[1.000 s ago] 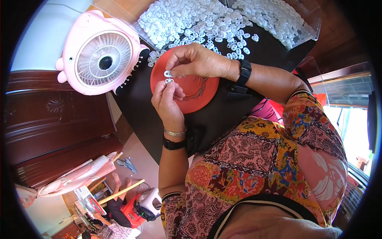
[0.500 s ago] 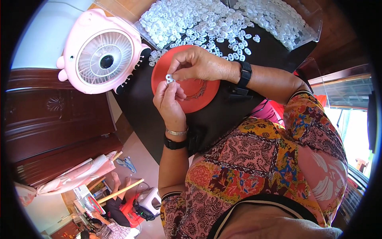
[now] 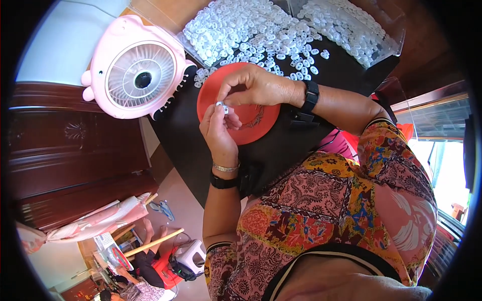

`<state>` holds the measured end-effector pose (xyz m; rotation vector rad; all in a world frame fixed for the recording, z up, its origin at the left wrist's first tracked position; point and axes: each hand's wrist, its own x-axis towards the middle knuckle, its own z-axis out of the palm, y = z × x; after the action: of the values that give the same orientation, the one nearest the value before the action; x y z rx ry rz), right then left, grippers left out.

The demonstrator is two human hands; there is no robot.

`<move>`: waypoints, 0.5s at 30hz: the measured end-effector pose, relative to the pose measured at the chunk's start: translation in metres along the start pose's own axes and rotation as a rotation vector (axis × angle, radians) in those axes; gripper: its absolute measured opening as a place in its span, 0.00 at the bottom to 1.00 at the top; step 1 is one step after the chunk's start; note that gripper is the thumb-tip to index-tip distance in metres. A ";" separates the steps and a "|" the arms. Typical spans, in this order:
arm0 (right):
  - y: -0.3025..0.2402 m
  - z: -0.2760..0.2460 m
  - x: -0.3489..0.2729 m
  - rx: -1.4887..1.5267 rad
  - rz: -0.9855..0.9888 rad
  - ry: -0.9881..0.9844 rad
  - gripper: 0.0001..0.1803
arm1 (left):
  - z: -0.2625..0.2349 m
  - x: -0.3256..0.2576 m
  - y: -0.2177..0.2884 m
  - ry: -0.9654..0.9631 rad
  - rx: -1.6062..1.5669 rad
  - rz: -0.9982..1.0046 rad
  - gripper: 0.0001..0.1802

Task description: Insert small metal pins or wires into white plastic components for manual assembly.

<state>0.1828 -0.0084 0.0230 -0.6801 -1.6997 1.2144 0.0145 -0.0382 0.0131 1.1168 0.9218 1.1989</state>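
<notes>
Where the two hands meet, just left of the frame's centre: one small white piece (image 3: pixel 221 106), pinched above the red plate (image 3: pixel 261 125).
Left hand (image 3: pixel 218 131): one; narrow grip, thumb and fingertips closed on the small white piece.
Right hand (image 3: pixel 253 88): one; fingertips bent down onto the same piece from above, grip narrow.
Red plate: one, round, lying on the black counter (image 3: pixel 281 160) under both hands.
White pieces (image 3: pixel 251 30): too many to count, heaped at the top of the frame, some spilling onto the counter.
Pink fan (image 3: pixel 139 67): one, round grille, upper left.
Wristbands: two black ones, one per wrist.
</notes>
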 end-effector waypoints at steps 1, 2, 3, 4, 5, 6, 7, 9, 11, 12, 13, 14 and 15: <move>0.000 0.000 -0.001 -0.002 -0.023 -0.020 0.07 | 0.000 0.000 0.000 -0.011 0.004 0.001 0.14; -0.001 0.001 -0.001 -0.002 -0.025 -0.022 0.07 | -0.001 0.000 0.001 -0.019 0.008 0.002 0.14; -0.003 0.002 -0.001 -0.064 -0.034 -0.014 0.09 | -0.001 0.000 0.001 -0.018 0.008 0.004 0.14; -0.004 0.003 -0.001 -0.126 -0.044 -0.005 0.11 | 0.000 0.000 0.001 0.004 -0.013 0.012 0.14; -0.005 0.005 -0.002 -0.126 -0.045 -0.006 0.11 | 0.000 0.000 0.001 0.025 -0.033 0.019 0.14; -0.007 0.008 -0.004 -0.265 -0.084 0.013 0.14 | 0.002 0.000 0.001 0.026 -0.033 0.021 0.14; -0.009 0.011 -0.005 -0.402 -0.123 0.032 0.16 | 0.004 0.000 0.002 0.056 -0.048 0.003 0.14; -0.007 0.015 -0.005 -0.579 -0.267 0.088 0.20 | 0.006 -0.001 0.001 0.080 -0.063 -0.020 0.14; -0.002 0.017 -0.004 -0.653 -0.316 0.125 0.18 | 0.005 -0.002 0.000 0.030 -0.049 -0.007 0.14; -0.002 0.016 -0.004 -0.652 -0.314 0.126 0.18 | 0.004 -0.002 0.000 0.030 -0.049 -0.009 0.14; -0.002 0.016 -0.005 -0.625 -0.299 0.114 0.18 | 0.004 -0.002 -0.001 0.027 -0.076 -0.006 0.13; -0.001 0.015 -0.005 -0.598 -0.284 0.102 0.17 | 0.004 -0.002 -0.001 0.024 -0.103 -0.003 0.13; 0.000 0.015 -0.005 -0.597 -0.283 0.103 0.17 | 0.003 -0.001 -0.001 0.024 -0.102 -0.005 0.13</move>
<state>0.1715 -0.0188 0.0200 -0.7974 -2.0014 0.4591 0.0174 -0.0399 0.0130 1.0203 0.8708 1.2441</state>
